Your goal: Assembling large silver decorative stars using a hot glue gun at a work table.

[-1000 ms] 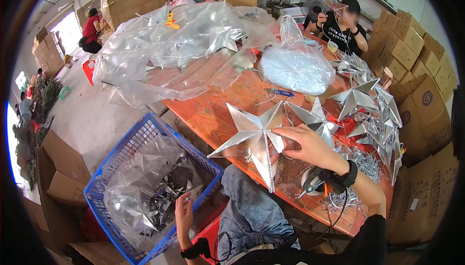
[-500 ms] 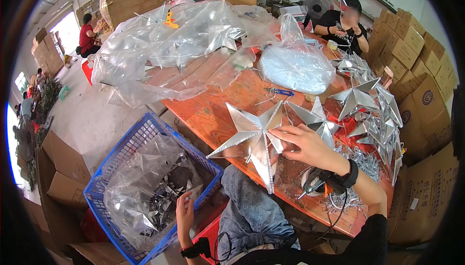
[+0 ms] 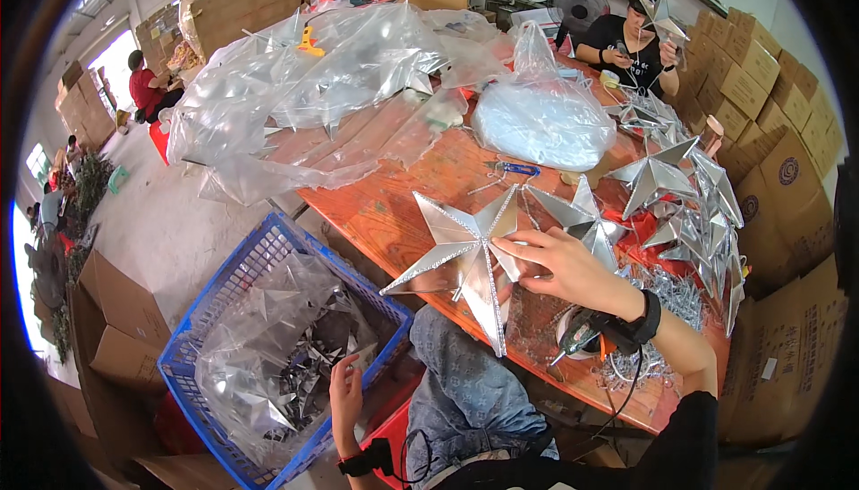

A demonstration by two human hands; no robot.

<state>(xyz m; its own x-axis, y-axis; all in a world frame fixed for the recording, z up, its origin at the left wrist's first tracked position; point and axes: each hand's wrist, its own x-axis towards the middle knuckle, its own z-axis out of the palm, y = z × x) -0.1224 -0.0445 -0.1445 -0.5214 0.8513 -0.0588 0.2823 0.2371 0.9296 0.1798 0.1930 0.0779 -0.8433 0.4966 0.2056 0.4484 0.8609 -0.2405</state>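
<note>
A silver six-pointed star [image 3: 479, 289] with glittery ridges is held over the edge of the wooden table by my right hand [image 3: 564, 268]. Its fingers lie on the front of the star, and the thumb is partly hidden behind it. My left hand [image 3: 346, 393] hangs low beside the blue plastic basket [image 3: 172, 366], fingers loosely apart and holding nothing. In the basket, a clear bag [image 3: 242, 329] contains several silver stars and dark shiny pieces. Under my right wrist sits a glue gun [image 3: 580, 340] with a black cord. Another silver star [image 3: 582, 220] lies just behind my right hand.
Stars are piled at the table's right [image 3: 702, 213]. Silver tinsel [image 3: 640, 369] lies near the glue gun. Farther back are a blue-handled tool [image 3: 519, 168], a filled plastic bag [image 3: 541, 127] and plastic-wrapped stars [image 3: 340, 69]. A co-worker [image 3: 631, 51] holds a star; cartons [image 3: 752, 78] stand behind.
My hands and the held star stay almost still. The co-worker across the table now has a star raised upright in one hand. The view has shifted slightly.
</note>
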